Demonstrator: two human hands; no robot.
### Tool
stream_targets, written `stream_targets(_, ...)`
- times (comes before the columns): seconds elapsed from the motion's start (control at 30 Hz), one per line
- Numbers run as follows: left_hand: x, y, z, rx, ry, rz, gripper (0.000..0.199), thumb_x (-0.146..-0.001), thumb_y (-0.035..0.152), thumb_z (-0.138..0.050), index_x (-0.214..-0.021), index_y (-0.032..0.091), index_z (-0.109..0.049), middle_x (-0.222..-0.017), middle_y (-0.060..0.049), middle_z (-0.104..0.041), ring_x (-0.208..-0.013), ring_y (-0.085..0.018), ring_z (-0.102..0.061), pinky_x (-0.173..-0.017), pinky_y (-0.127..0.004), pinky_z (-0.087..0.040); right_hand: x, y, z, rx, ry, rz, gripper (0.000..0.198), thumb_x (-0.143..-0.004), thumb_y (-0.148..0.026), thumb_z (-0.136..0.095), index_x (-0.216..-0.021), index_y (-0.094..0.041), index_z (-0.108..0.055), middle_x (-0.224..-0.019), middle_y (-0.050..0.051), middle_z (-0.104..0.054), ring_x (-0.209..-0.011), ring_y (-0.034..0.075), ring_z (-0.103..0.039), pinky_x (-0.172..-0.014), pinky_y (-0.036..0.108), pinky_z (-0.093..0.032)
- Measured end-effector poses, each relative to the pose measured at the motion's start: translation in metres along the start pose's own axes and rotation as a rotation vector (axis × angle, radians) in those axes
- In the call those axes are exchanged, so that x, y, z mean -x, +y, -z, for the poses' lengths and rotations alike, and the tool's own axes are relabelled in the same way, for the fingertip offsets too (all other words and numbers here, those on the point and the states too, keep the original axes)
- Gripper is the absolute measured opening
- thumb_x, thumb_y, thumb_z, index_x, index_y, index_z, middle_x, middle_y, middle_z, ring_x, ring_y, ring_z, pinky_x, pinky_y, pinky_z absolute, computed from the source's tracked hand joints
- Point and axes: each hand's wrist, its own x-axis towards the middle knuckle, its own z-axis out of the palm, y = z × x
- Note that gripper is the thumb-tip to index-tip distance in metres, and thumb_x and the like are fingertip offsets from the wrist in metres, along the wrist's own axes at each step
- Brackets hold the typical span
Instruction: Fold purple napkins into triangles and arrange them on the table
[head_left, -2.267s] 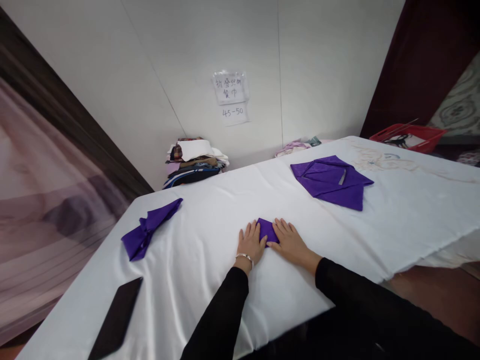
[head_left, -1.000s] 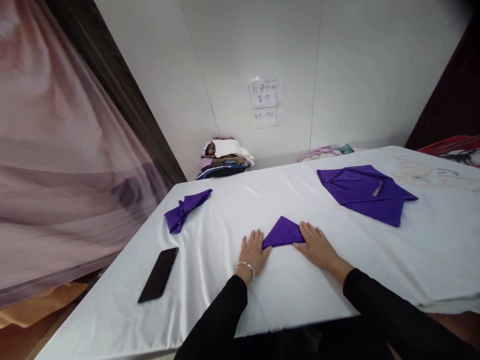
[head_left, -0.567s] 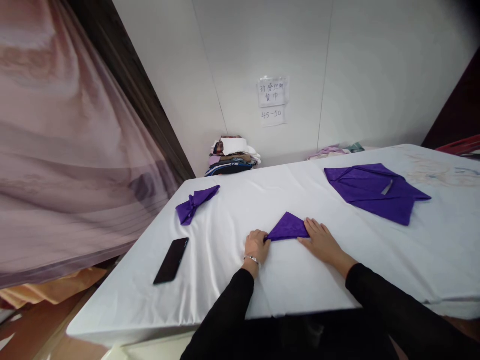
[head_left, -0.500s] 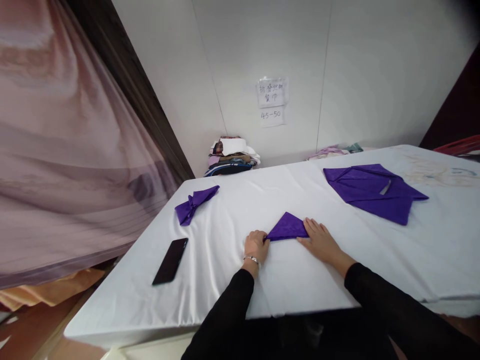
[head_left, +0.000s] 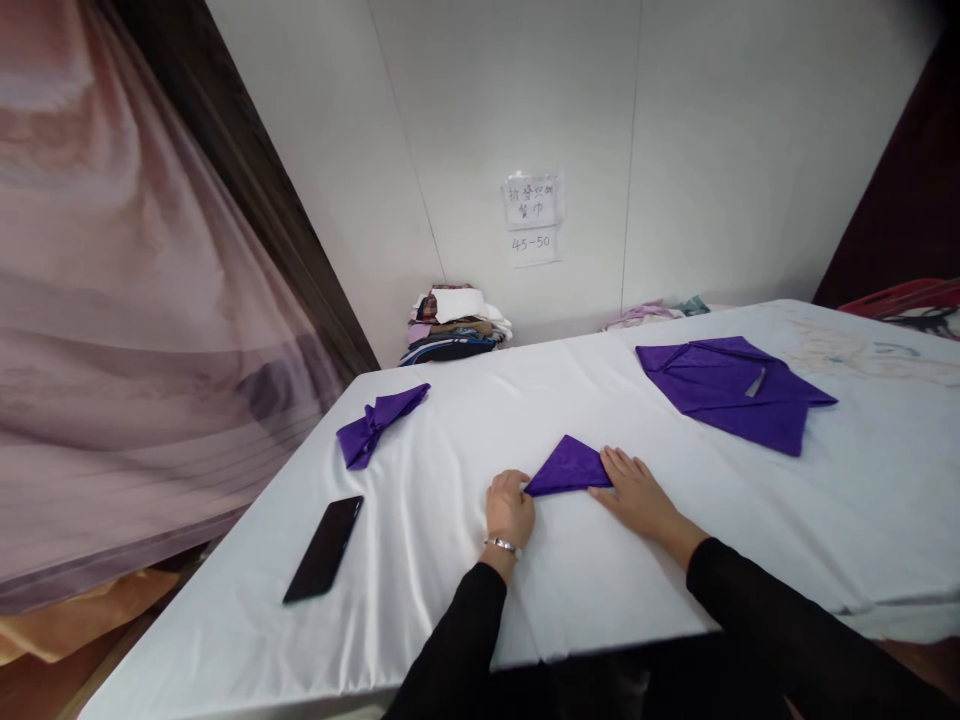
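A purple cloth napkin (head_left: 568, 467), folded into a triangle, lies flat on the white-covered table with its point facing away from me. At its left corner, my left hand (head_left: 511, 508) is closed, the curled fingers pinching the tip of the cloth. My right hand (head_left: 636, 490) rests flat over the right corner, fingers stretched out and pressing on it. Another purple cloth (head_left: 384, 420), gathered with a knot in its middle, lies to the far left. At the right, a larger purple cloth (head_left: 739, 390) is spread partly folded, a small grey-white tag showing on it.
A dark phone (head_left: 324, 550) lies on the tablecloth (head_left: 420, 620) at the left. Behind the table's far edge are a stack of folded clothes (head_left: 456, 325) and some pink fabric (head_left: 643, 315). Paper signs (head_left: 533, 205) hang on the wall. A pink curtain (head_left: 135, 330) drapes at the left.
The view has shifted slightly, so the table things sit a little lower and further left. Both hands stay at the triangle's corners; the left fingers cover a bit less of its tip.
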Motion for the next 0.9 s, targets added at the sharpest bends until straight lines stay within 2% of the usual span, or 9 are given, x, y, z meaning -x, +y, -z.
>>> stream_targets(0.07,-0.012,0.018,-0.006,0.033,-0.002,-0.115,0.034,-0.077,0.009,-0.043,-0.105,0.022,-0.057,-0.116,-0.003,-0.059,-0.112,-0.017,-0.048,-0.096,-0.034,-0.037,0.000,-0.001,0.002,-0.013,-0.005,-0.010,0.081,-0.083,-0.066,-0.020,-0.141,-0.010,-0.023,-0.146,0.012,-0.025,-0.134,0.026,-0.018,-0.108,0.044,-0.015)
stream_targets(0.13,-0.026,0.037,-0.016,0.028,-0.040,-0.269,0.035,-0.085,0.023,-0.041,-0.118,0.020,-0.051,-0.130,-0.005,-0.049,-0.123,-0.019,-0.038,-0.103,-0.039,-0.030,-0.001,-0.003,0.006,-0.033,-0.014,-0.010,0.080,-0.083,-0.066,-0.023,-0.141,-0.010,-0.024,-0.146,0.012,-0.025,-0.134,0.026,-0.018,-0.107,0.044,-0.015)
stream_targets(0.2,-0.038,0.054,-0.028,-0.030,-0.116,-0.401,0.044,-0.088,0.037,-0.036,-0.129,0.020,-0.042,-0.142,-0.006,-0.036,-0.132,-0.021,-0.026,-0.108,-0.044,-0.022,-0.001,-0.005,0.010,-0.056,-0.031,-0.009,0.080,-0.083,-0.065,-0.026,-0.141,-0.010,-0.024,-0.146,0.012,-0.024,-0.134,0.026,-0.018,-0.108,0.044,-0.014)
stream_targets(0.27,-0.047,0.062,-0.042,-0.107,-0.214,-0.466,0.050,-0.090,0.043,-0.030,-0.134,0.020,-0.036,-0.146,-0.006,-0.029,-0.134,-0.023,-0.020,-0.108,-0.048,-0.018,-0.002,-0.007,0.014,-0.078,-0.052,-0.013,0.078,-0.083,-0.061,-0.030,-0.141,-0.010,-0.022,-0.146,0.012,-0.023,-0.135,0.026,-0.016,-0.108,0.044,-0.013)
stream_targets(0.37,-0.055,0.060,-0.059,-0.195,-0.283,-0.476,0.053,-0.090,0.044,-0.023,-0.136,0.020,-0.033,-0.145,-0.005,-0.029,-0.135,-0.023,-0.019,-0.108,-0.050,-0.017,-0.003,-0.007,0.018,-0.107,-0.076,-0.010,0.074,-0.084,-0.056,-0.033,-0.142,-0.012,-0.020,-0.147,0.011,-0.021,-0.135,0.024,-0.014,-0.109,0.043,-0.011)
stream_targets(0.47,-0.059,0.053,-0.068,-0.229,-0.260,-0.490,0.054,-0.090,0.045,-0.021,-0.138,0.021,-0.030,-0.146,-0.004,-0.028,-0.135,-0.023,-0.017,-0.108,-0.050,-0.017,-0.001,-0.006,0.022,-0.127,-0.091,-0.001,0.073,-0.085,-0.055,-0.034,-0.142,-0.013,-0.020,-0.148,0.010,-0.019,-0.136,0.023,-0.013,-0.109,0.043,-0.009)
stream_targets(0.9,-0.060,0.052,-0.069,-0.237,-0.254,-0.483,0.054,-0.090,0.043,-0.020,-0.138,0.019,-0.031,-0.145,-0.004,-0.027,-0.135,-0.024,-0.018,-0.109,-0.050,-0.017,0.030,0.012,0.039,-0.156,-0.166,-0.009,0.077,-0.084,-0.064,-0.026,-0.143,-0.016,-0.015,-0.148,0.010,-0.015,-0.136,0.025,-0.011,-0.109,0.047,-0.005)
